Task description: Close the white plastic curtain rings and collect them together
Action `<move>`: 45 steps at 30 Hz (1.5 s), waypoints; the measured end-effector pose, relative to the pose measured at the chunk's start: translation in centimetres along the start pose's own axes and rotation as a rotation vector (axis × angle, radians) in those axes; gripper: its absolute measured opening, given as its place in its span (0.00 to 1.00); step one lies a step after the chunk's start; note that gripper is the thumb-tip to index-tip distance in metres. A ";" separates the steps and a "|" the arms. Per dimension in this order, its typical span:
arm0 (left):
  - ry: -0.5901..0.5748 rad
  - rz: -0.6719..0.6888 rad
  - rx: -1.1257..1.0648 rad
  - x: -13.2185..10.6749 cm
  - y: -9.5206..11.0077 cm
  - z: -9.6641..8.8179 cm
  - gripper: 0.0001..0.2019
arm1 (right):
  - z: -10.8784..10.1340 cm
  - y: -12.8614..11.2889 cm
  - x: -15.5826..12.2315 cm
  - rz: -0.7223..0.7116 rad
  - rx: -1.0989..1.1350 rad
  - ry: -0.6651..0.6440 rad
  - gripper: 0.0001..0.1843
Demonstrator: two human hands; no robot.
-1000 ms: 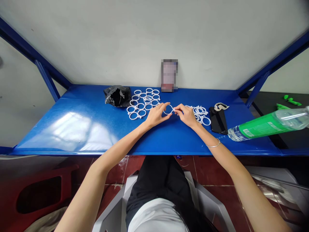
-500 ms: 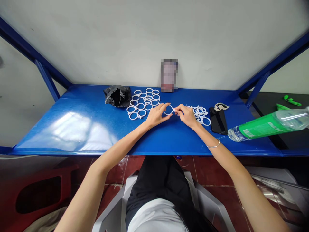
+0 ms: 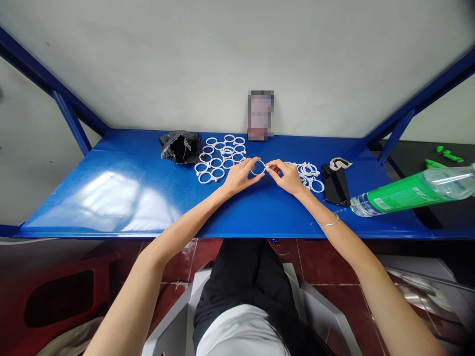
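Observation:
Between my two hands, a little above the blue table, is a white curtain ring [image 3: 259,174]. My left hand [image 3: 239,176] has its thumb and fingers curved around the ring's left side, gripping it. The fingertips of my right hand [image 3: 285,175] pinch the small knob on the ring's right side. To the left lies a spread of several white rings [image 3: 218,173], most of them flat and touching. Behind and to the right of my right hand sits a looser heap of similar rings [image 3: 316,186], partly hidden by that hand.
A crumpled black plastic bag [image 3: 180,148] sits at the back left of the blue table [image 3: 237,217]. A blurred-out phone-like panel [image 3: 260,116] leans on the wall. On the right are a black phone [image 3: 335,187], a white strap-like item [image 3: 339,163] and a bottle with a green label [image 3: 408,192].
The fingers of my right hand have shifted slightly at the ring's knob. My left hand and the ring stay nearly in place.

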State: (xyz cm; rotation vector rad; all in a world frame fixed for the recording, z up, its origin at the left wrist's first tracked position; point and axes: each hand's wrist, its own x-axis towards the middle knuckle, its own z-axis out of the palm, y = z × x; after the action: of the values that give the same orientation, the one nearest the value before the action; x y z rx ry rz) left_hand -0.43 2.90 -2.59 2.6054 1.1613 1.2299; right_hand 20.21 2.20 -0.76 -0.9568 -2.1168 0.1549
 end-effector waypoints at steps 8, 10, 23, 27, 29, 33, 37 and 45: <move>0.026 0.030 0.020 0.0 0.0 0.1 0.19 | 0.0 0.0 0.0 -0.025 -0.018 -0.002 0.09; 0.033 0.035 0.032 0.0 0.0 0.1 0.18 | 0.0 0.0 -0.1 -0.022 -0.020 -0.006 0.10; 0.110 0.038 0.069 0.1 0.0 0.2 0.19 | 0.0 0.0 0.0 0.023 -0.023 0.041 0.09; 0.122 0.037 0.070 0.0 -0.1 0.3 0.20 | 0.0 0.0 0.0 0.045 -0.023 0.062 0.10; 0.125 0.034 0.072 0.0 -0.1 0.4 0.20 | 0.0 0.1 0.0 0.053 -0.023 0.066 0.10; 0.134 0.034 0.081 0.0 -0.2 0.5 0.21 | 0.0 0.1 0.0 0.036 0.007 0.051 0.09; 0.158 0.064 0.080 -0.1 -0.3 0.6 0.21 | 0.0 0.1 0.1 0.041 0.034 0.042 0.10; 0.168 0.074 0.104 -0.1 -0.3 0.7 0.22 | -0.1 0.1 0.1 0.061 0.087 0.024 0.10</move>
State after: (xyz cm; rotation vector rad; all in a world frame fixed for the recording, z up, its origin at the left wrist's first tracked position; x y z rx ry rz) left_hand -0.16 3.21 -3.23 2.6862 1.1945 1.4660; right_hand 20.27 2.32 -0.67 -0.9675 -2.0427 0.2631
